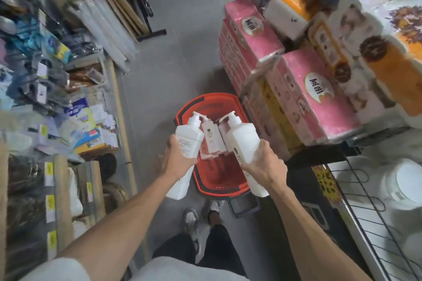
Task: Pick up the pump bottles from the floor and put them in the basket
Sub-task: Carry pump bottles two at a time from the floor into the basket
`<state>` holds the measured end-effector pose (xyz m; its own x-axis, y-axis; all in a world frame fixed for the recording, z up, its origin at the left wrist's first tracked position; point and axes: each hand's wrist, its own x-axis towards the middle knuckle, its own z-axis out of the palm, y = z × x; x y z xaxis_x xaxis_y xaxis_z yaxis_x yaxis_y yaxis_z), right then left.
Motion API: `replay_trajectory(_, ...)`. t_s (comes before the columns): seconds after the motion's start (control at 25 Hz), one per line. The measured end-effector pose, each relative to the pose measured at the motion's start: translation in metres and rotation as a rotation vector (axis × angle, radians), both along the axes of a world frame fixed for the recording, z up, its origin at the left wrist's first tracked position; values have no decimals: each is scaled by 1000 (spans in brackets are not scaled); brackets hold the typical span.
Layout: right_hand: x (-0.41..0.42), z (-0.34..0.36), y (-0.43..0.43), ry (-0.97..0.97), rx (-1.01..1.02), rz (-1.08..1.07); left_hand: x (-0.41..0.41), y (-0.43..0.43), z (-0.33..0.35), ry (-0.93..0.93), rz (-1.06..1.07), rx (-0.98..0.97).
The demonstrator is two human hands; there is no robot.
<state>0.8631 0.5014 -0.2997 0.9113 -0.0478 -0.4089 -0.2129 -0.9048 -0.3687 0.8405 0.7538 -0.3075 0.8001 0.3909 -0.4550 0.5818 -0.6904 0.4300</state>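
Nearest the lens I see a pale shirt [171, 267], dark trousers [219, 244] below it, and a pair of shoes [191, 219] planted on the grey floor [178, 52]. Two bare arms reach forward and down from the bottom corners.

From my seat, the left hand [180, 159] is wrapped round the middle of a white pump bottle [190, 134], fingers curled about its body with the back of the hand toward me. That bottle tilts away from the camera, pump head up and forward, and hangs over the left rim of the red basket [205, 100]. The right hand [266, 166] grips a second white pump bottle [242, 139] the same way, with its pump also pointing away, over the basket's right rim. Both bottles are off the floor and above the basket.

The basket stands on the floor just ahead of the shoes, its black handle [244, 209] folded toward me. Between the two held bottles, pink-and-white items [211, 138] lie inside it; I cannot tell exactly what they are.

Pink tissue packs [251, 36] are stacked just beside the basket on the right. A wire rack [370, 223] sits at lower right, and crowded shelves of packaged goods [45, 64] fill the left, blurred.
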Motion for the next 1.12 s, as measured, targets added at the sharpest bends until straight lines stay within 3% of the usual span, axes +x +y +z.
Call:
replay_trajectory(0.36, 97, -126, 1, 15, 51, -84, 85, -32, -120, 61, 244, -116)
replay_trajectory(1.12, 205, -383, 43, 137, -50, -117, 198, -24, -380, 237, 362, 2)
